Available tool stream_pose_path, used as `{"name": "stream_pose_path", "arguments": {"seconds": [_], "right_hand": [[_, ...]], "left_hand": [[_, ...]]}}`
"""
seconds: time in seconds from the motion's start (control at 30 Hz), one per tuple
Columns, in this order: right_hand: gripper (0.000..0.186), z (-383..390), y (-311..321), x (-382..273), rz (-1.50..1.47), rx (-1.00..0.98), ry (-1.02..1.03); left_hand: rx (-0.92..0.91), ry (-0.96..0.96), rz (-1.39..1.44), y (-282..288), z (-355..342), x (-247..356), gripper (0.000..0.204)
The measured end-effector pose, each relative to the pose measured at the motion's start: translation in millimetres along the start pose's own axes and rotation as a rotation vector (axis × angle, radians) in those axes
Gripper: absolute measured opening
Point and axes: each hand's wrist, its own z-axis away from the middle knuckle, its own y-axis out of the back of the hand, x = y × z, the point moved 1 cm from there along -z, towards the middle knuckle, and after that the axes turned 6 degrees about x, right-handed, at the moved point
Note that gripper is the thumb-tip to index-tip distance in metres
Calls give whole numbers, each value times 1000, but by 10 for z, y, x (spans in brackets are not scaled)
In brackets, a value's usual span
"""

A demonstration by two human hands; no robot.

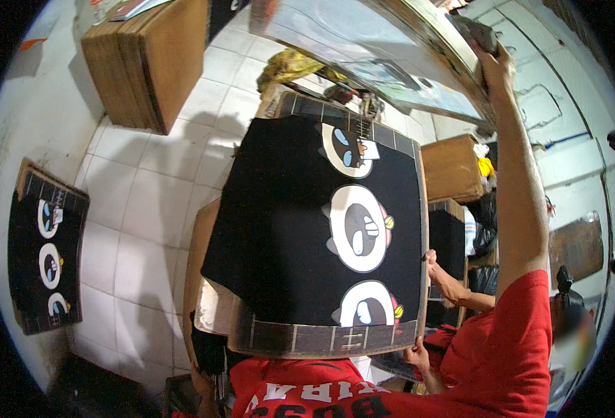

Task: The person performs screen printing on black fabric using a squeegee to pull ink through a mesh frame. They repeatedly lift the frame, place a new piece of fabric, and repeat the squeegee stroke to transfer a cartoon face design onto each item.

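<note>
My right hand [500, 70] is raised at the upper right, its fingers closed round the edge of a tilted screen printing frame [454, 49], beside a grey block-like piece. A board [272, 337] lies below the raised frame. Spread over it is a black fabric panel [272, 202], printed with round white, grey and pink cartoon faces. At the lower left, part of my left arm shows beside the board's near corner; that hand's fingers are hidden. Another person's hands [430, 263] touch the board's right edge, one near its middle and one at the near corner.
A second board with a similar printed black panel [48, 244] leans at the far left. A tall brown stack [143, 70] stands at the upper left on the white tiled floor [129, 195]. Yellow cloth [286, 67] lies past the board. Another person's blurred head [574, 338] is at the right.
</note>
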Motion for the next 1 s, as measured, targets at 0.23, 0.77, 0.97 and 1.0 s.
{"name": "stream_pose_path", "arguments": {"seconds": [0.23,0.77,0.97,1.0], "right_hand": [[32,548,-786,-1244,-224,-8,132],[42,485,-1064,-1667,-5,152,-44],[54,145,-1278,-1484,104,8,108],[55,83,-1341,-1435,62,6,150]], "left_hand": [[57,164,-167,663,-1097,3,60],[875,-205,-484,4612,-2733,2867,31],[810,-297,-23,6910,-1000,2473,26],[803,-334,213,7100,-678,2387,22]]}}
